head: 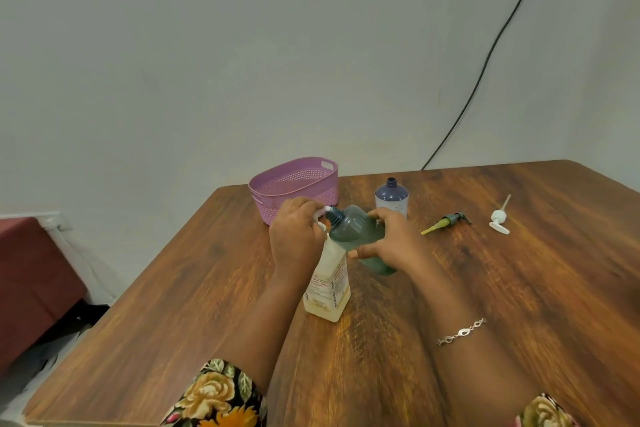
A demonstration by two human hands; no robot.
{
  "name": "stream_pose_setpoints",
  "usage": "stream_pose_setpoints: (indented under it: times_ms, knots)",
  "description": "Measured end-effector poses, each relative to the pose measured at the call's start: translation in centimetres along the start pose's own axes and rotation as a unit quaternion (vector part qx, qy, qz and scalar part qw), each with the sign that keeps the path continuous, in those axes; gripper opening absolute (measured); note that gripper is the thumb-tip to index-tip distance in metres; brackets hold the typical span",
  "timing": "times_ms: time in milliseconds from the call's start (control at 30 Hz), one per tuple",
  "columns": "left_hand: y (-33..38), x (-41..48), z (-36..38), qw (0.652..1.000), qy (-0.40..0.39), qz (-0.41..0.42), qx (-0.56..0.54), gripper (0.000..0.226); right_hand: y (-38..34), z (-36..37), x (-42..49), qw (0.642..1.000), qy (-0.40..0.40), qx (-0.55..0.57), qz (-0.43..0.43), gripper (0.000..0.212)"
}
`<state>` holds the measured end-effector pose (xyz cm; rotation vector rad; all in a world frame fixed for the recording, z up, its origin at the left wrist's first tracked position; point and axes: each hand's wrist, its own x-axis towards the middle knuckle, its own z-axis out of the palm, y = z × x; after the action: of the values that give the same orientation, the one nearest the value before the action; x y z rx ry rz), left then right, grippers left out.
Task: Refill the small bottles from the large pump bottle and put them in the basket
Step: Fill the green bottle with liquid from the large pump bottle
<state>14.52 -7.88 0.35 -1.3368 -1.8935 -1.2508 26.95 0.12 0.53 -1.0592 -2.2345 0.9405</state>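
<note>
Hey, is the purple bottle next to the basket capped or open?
Open. The purple bottle stands with its neck bare; a white pump head lies loose on the table.

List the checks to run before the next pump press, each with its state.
1. Left hand on the pump head of the large pump bottle: ok.
2. Right hand grips the green bottle: ok.
3. Nozzle inside the green bottle's neck: cannot tell.
4. Large pump bottle's base on the table: ok.
5. Fill level in the green bottle: cannot tell.
6. Basket upright, purple bottle uncapped: ok.
</note>
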Motion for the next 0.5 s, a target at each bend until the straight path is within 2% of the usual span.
stream_pose_setpoints:
  times_ms: [67,200,333,500]
  knots:
    - [-0.1,0.3,-0.4,1.0,-0.014,-0.014,0.001,0.049,0.0,-0.2,0.1,1.0,-0.002,-0.002,-0.002,0.072]
    - [0.0,-0.5,-0.3,0.999,-0.044,-0.002,0.031,0.045,0.2,-0.1,0.0,1.0,-0.003,0.005,-0.004,0.072]
    - [-0.2,-1.2,0.1,0.998,-0.029,-0.014,0.045,0.034,0.4,0.1,0.1,1.0,0.001,0.01,-0.008,0.071]
    - [-0.6,-2.6,0.9,0.996,-0.057,0.011,0.072,0.046,0.7,0.3,0.2,1.0,0.0,0.015,-0.01,0.069]
